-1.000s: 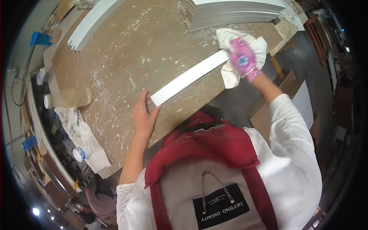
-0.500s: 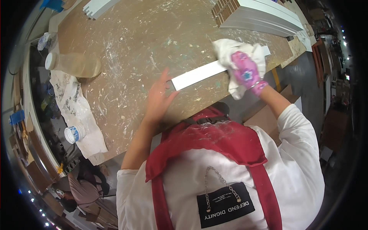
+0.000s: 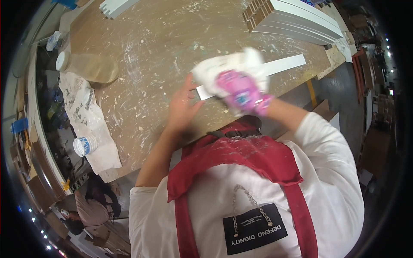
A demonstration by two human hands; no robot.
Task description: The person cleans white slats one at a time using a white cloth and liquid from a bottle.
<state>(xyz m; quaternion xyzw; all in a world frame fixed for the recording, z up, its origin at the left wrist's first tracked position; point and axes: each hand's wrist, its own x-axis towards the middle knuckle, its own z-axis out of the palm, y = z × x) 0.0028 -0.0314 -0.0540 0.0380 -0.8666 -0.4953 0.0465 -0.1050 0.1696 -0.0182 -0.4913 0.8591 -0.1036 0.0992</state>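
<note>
A broad, paint-flecked surface point(image 3: 150, 64) lies under everything and reaches past the white strip on all sides. Beyond the strip's right half, set apart from it, is the stack of long white boards point(image 3: 297, 21), its brown end grain facing left. The white strip point(image 3: 285, 65) lies flat and slanted near the surface's close edge, its right end farther from the person than its left.

A paint-stained sheet point(image 3: 103, 150) lies well left of the strip, along the surface's left edge. The clear plastic bottle point(image 3: 92, 67) with a white cap and cloudy contents is also well left of the strip; whether it stands or lies, I cannot tell.

Across the strip's left and middle part spreads a white cloth point(image 3: 206, 69), crumpled and blurred, hiding that stretch. The right hand point(image 3: 241, 92), in a pink flowered glove, holds the cloth over the strip, fingers closed onto it. Just beside the strip's left end, the bare left hand point(image 3: 183, 103) is held wide, thumb and fingers spread around that end; whether it touches, I cannot tell.

Smallest is a white tub point(image 3: 85, 146) with a blue label, far left of the strip at the stained sheet's outer edge.
</note>
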